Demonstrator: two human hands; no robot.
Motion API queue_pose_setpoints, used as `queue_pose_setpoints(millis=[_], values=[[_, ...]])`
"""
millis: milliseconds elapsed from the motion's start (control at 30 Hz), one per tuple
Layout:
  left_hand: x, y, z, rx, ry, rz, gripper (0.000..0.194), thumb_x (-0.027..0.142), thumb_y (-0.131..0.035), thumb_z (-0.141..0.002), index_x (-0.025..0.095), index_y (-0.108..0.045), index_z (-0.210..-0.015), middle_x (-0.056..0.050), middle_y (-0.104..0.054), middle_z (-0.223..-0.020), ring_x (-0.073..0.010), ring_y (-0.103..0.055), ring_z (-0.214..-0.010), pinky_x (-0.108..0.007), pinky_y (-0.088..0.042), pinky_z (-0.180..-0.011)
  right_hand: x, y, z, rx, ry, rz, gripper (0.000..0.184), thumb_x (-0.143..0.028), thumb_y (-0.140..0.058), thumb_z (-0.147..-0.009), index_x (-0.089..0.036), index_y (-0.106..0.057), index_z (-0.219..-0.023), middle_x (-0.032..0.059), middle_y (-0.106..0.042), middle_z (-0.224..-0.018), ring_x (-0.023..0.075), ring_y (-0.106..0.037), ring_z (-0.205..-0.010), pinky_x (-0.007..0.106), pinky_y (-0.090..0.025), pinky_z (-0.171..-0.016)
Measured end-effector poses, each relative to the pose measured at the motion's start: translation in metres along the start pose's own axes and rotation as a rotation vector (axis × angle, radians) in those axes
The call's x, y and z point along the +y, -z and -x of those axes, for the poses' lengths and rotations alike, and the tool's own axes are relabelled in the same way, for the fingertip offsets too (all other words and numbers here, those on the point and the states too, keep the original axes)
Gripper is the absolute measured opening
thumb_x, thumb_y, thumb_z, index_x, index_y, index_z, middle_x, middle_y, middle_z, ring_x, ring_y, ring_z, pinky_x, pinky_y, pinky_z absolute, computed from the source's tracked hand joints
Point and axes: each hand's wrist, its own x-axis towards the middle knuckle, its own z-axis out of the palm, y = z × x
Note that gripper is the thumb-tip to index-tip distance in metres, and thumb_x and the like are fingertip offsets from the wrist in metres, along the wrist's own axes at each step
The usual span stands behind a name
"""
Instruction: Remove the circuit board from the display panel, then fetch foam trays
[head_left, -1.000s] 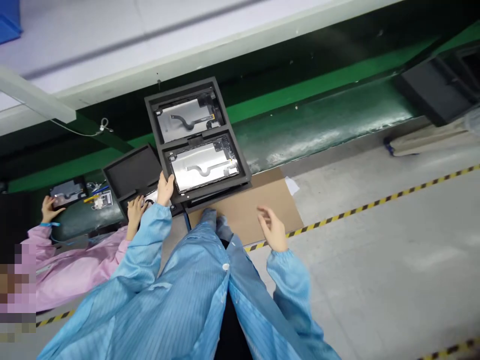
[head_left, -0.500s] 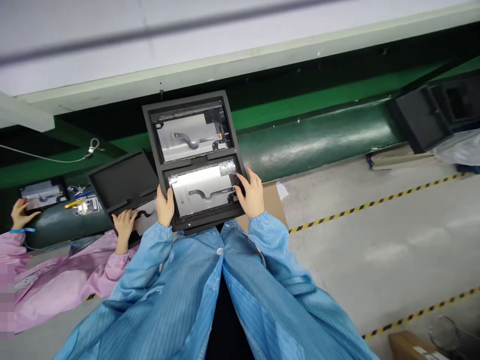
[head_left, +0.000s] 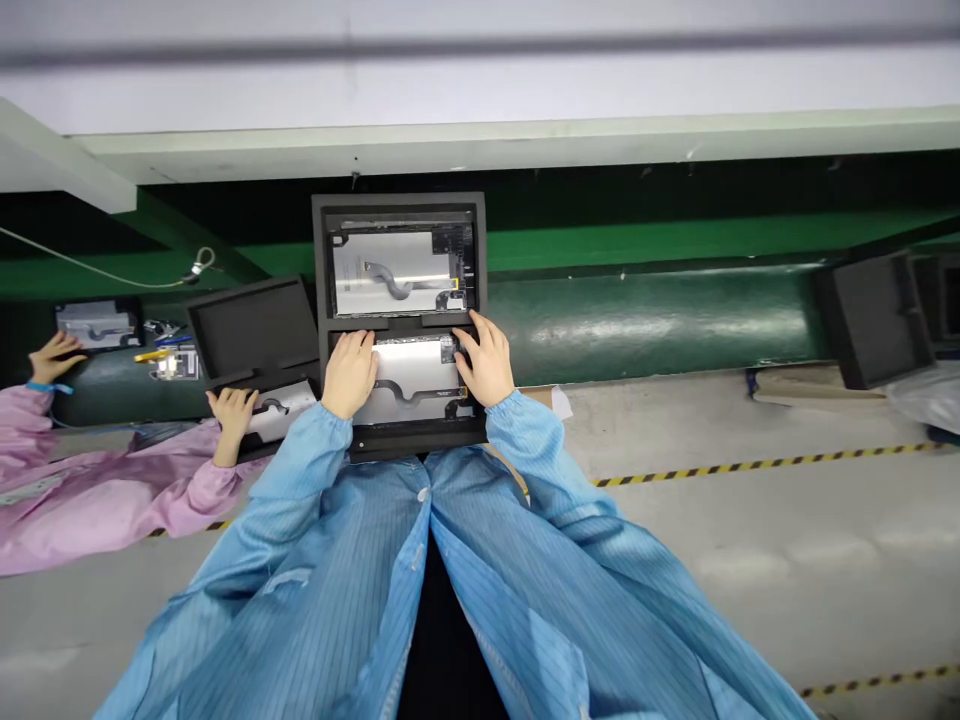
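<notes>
A black foam tray point(head_left: 322, 300) with two compartments lies in front of me at the edge of the green conveyor belt point(head_left: 637, 320). A silver panel with a flex cable point(head_left: 397, 270) sits in the far compartment, and a second silver panel point(head_left: 409, 378) sits in the near one. My left hand point(head_left: 349, 375) rests on the near panel's left side, fingers bent over its far left corner. My right hand point(head_left: 486, 362) covers the panel's right end, fingers curled at its far right corner. Both hands appear to grip this panel.
A co-worker in pink sleeves works at the left, one hand point(head_left: 232, 410) on a panel in another black tray point(head_left: 255, 335), the other hand point(head_left: 52, 355) by a small part. A further black tray point(head_left: 874, 320) stands at the right. Yellow-black tape point(head_left: 750, 465) crosses the floor.
My right hand came from the air to the tray's right edge. Both hands then slid from the tray's sides onto the near panel. The view has levelled out.
</notes>
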Motion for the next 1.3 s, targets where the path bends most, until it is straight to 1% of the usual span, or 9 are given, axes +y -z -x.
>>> queue_pose_setpoints(millis=[167,367,567,767,900,1000,1100,1167,1300], values=[[0.001,-0.003,-0.002,-0.018,0.019,-0.006,0.047,0.03,-0.035,-0.096,0.008,-0.064,-0.125,-0.02,-0.061,-0.121,-0.034,-0.054,-0.116,-0.051,-0.042,-0.106,0.002,-0.001,0.0,0.026,0.063,-0.045,0.042,-0.023,-0.043,-0.095,-0.013,-0.059,-0.132,0.0147,-0.036,-0.156,0.0314,-0.034,-0.14,0.051,-0.033,-0.116],[0.005,-0.005,0.008,0.01,0.05,-0.03,0.048,0.03,-0.032,-0.098,0.007,-0.066,-0.122,-0.02,-0.062,-0.12,-0.0332,-0.055,-0.115,-0.049,-0.041,-0.107,0.01,-0.001,0.009,-0.033,0.048,0.01,0.047,-0.012,-0.039,-0.092,-0.013,-0.058,-0.135,0.0133,-0.037,-0.157,0.0302,-0.035,-0.142,0.057,-0.029,-0.118],[0.013,-0.003,0.003,0.011,0.068,-0.047,0.04,0.03,-0.035,-0.098,0.009,-0.067,-0.111,-0.019,-0.063,-0.117,-0.0329,-0.055,-0.114,-0.047,-0.042,-0.101,0.011,0.003,0.006,-0.063,0.097,0.068,0.043,-0.006,-0.038,-0.088,-0.008,-0.063,-0.123,0.0165,-0.042,-0.153,0.0303,-0.04,-0.138,0.058,-0.024,-0.121],[0.019,0.001,-0.013,-0.112,0.063,-0.246,0.036,0.032,-0.044,-0.095,0.008,-0.06,-0.116,-0.02,-0.062,-0.116,-0.0368,-0.055,-0.11,-0.048,-0.044,-0.092,0.0,-0.002,-0.01,-0.089,0.191,0.038,0.04,-0.016,-0.046,-0.091,-0.009,-0.06,-0.128,0.0162,-0.054,-0.139,0.0302,-0.046,-0.13,0.051,-0.031,-0.118],[0.033,0.027,-0.015,-0.134,0.02,-0.297,0.034,0.041,-0.054,-0.093,0.011,-0.065,-0.104,-0.017,-0.063,-0.108,-0.0359,-0.058,-0.106,-0.047,-0.045,-0.089,-0.004,0.017,-0.012,-0.087,0.219,0.042,0.053,-0.035,-0.061,-0.09,-0.008,-0.054,-0.136,0.017,-0.062,-0.123,0.0321,-0.054,-0.115,0.051,-0.039,-0.108],[0.051,0.063,0.01,-0.111,-0.238,-0.324,0.023,0.037,-0.06,-0.091,0.015,-0.064,-0.091,-0.012,-0.064,-0.098,-0.0275,-0.061,-0.091,-0.039,-0.046,-0.078,-0.006,0.05,0.013,-0.069,0.317,0.019,0.038,-0.044,-0.064,-0.092,-0.015,-0.065,-0.115,0.011,-0.066,-0.105,0.0256,-0.059,-0.096,0.039,-0.049,-0.087],[0.069,0.088,0.057,-0.117,-0.533,-0.322,0.016,0.026,-0.057,-0.094,0.015,-0.061,-0.083,-0.007,-0.061,-0.083,-0.0207,-0.056,-0.072,-0.034,-0.043,-0.064,-0.011,0.076,0.059,0.033,0.599,-0.059,0.026,-0.041,-0.06,-0.097,-0.016,-0.067,-0.096,0.0055,-0.066,-0.086,0.0176,-0.057,-0.079,0.029,-0.047,-0.069],[0.077,0.089,0.089,-0.096,-0.623,-0.283,0.016,0.016,-0.053,-0.094,0.014,-0.061,-0.08,-0.006,-0.06,-0.077,-0.0191,-0.052,-0.067,-0.033,-0.041,-0.06,-0.016,0.079,0.093,0.106,0.692,-0.094,0.023,-0.034,-0.057,-0.099,-0.014,-0.067,-0.095,0.0047,-0.066,-0.082,0.0154,-0.056,-0.075,0.027,-0.046,-0.065],[0.083,0.071,0.133,-0.022,-0.613,-0.216,0.016,0.005,-0.059,-0.089,0.013,-0.061,-0.075,-0.006,-0.062,-0.072,-0.0171,-0.049,-0.063,-0.032,-0.04,-0.058,-0.019,0.062,0.142,0.172,0.697,-0.153,0.022,-0.026,-0.051,-0.102,-0.013,-0.068,-0.099,0.0058,-0.068,-0.083,0.0154,-0.06,-0.079,0.026,-0.05,-0.069]])
